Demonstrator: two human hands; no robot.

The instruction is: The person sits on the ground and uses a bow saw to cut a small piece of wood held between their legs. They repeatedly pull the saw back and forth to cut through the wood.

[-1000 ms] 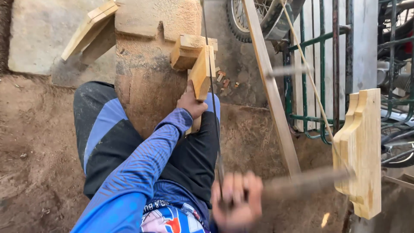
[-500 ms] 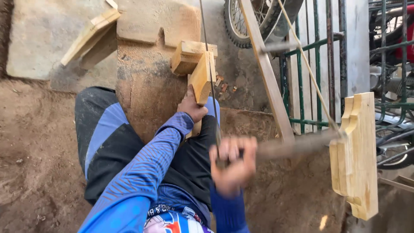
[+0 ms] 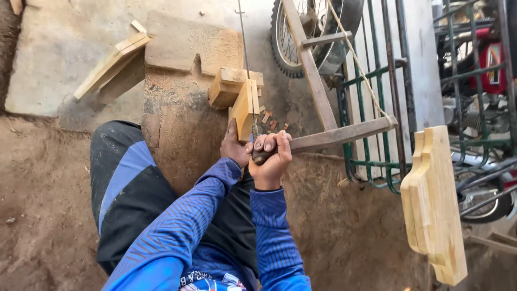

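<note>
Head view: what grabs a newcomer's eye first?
At centre, the right hand grips the wooden frame saw, its thin blade running up past the small wood block that the left hand steadies on the sawdust-covered workbench. A pale shaped board looms at right, before a motorcycle wheel.

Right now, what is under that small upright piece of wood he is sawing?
The upright wood piece stands on a sawdust-covered plank, steadied by the left hand. The right hand grips the frame saw. What lies beneath the plank is hidden.
</note>
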